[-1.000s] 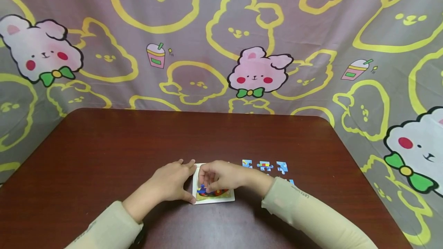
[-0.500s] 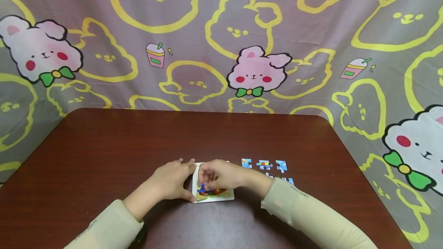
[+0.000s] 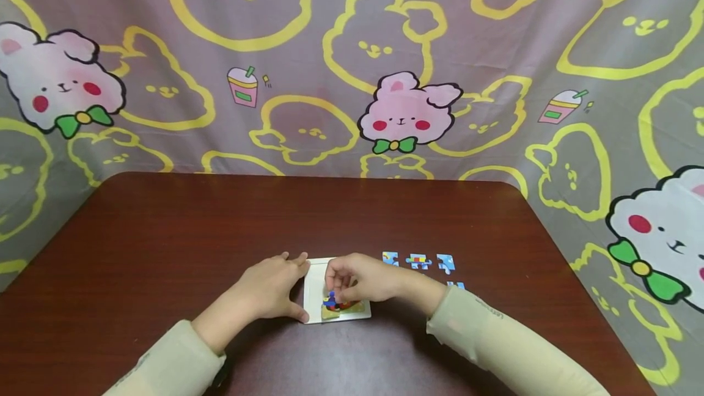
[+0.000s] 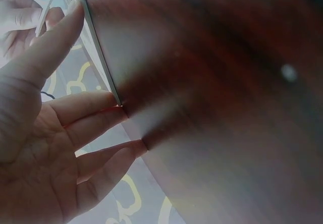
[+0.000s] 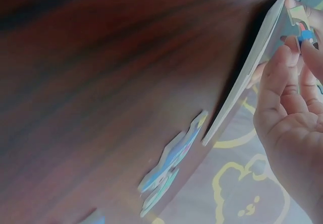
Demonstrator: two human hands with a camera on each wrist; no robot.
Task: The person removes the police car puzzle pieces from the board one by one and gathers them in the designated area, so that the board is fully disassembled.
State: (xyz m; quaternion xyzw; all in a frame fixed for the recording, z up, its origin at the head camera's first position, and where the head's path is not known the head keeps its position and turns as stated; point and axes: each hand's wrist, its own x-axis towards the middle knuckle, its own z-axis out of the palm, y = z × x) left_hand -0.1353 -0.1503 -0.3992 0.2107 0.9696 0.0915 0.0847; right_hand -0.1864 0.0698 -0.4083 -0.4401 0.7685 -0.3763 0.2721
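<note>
In the head view, my left hand [image 3: 272, 286] spans the left side of a white puzzle tray [image 3: 315, 289], its thumb at the near corner and its fingers by the far one. The left wrist view shows those fingers [image 4: 93, 118] nearly straight, touching the tray's edge. Over the tray, my right hand [image 3: 363, 278] pinches a small jigsaw piece [image 5: 302, 30] between thumb and fingertips; it shows blue, red and pale yellow. The piece is lifted off the tray and tilted. Further puzzle pieces [image 3: 357, 308] in the tray's right part are mostly hidden beneath the right hand.
Several loose jigsaw pieces [image 3: 419, 261], mostly light blue, lie right of the tray; the right forearm partly covers this group. Everything rests on a dark reddish-brown table [image 3: 247, 219]. A patterned curtain [image 3: 308, 66] hangs behind and at both sides.
My right hand has moved a little to the right with the jigsaw piece, baring the tray's white left part. The left hand has stayed at the tray's edge.
</note>
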